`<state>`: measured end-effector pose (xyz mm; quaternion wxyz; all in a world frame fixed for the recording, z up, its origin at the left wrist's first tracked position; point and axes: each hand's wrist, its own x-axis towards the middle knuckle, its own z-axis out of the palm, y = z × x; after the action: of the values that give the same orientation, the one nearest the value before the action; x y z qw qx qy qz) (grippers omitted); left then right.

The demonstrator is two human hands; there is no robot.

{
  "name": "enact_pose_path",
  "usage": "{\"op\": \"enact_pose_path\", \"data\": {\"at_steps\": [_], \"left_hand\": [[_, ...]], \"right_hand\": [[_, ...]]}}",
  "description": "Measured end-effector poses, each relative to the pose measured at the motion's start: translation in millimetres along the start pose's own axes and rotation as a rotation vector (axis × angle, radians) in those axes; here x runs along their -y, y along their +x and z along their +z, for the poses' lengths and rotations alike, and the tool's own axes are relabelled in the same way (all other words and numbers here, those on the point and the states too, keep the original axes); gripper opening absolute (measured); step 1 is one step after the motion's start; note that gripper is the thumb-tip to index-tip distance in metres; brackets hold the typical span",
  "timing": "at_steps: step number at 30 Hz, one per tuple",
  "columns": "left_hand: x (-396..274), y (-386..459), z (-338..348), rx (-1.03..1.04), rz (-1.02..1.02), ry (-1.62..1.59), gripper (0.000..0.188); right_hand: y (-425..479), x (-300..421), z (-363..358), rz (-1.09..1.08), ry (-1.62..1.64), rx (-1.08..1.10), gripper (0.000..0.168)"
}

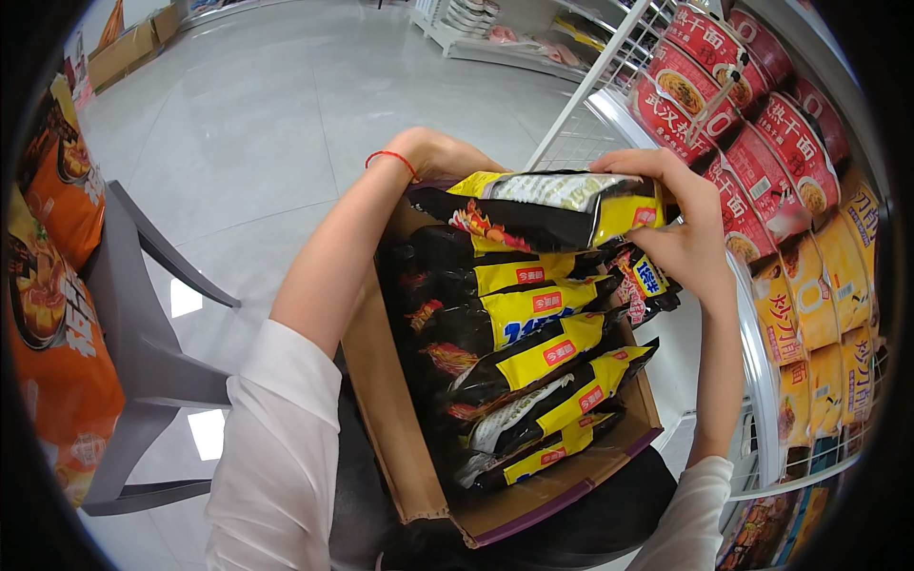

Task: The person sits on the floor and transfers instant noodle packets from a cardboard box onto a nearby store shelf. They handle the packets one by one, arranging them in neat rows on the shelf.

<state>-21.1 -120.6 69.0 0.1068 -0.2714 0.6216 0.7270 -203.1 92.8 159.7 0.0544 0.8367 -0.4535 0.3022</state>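
An open cardboard box [400, 400] rests on the lap, packed with a row of black and yellow plastic food packets [550, 303]. At the box's far end lies one packet [557, 210] with its broad side partly up. My right hand [678, 214] grips the right end of this packet, thumb below and fingers over the top. My left hand [457, 157] reaches behind the packet's left end; its fingers are hidden, so its hold cannot be told. A red cord bracelet [391, 154] circles the left wrist. Another small black and pink packet [639, 282] sticks out under my right hand.
To the right, a white wire rack [760, 357] holds red noodle tubs [792, 143] and yellow ones [814, 285]. A grey plastic stool [143, 357] with orange packages [57, 371] stands to the left. Farther off are a low white shelf [493, 53] and a cardboard carton [132, 53].
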Motion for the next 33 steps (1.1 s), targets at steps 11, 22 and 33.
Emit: {"op": "enact_pose_path", "data": {"at_steps": [11,22,33], "left_hand": [[46.6,-9.1,-5.7,-0.663,0.598,0.660,0.016],[61.2,-5.0,1.6,-0.755,0.625,0.003,0.016],[72.3,-10.6,-6.5,-0.813,0.640,-0.052,0.025]], "right_hand": [[64.6,-23.4,30.8,0.015,0.126,0.492,0.034],[23.5,-38.3,11.0,0.125,0.184,0.095,0.045],[-180.1,-206.8,20.3,0.882,-0.614,0.745,0.063]]}}
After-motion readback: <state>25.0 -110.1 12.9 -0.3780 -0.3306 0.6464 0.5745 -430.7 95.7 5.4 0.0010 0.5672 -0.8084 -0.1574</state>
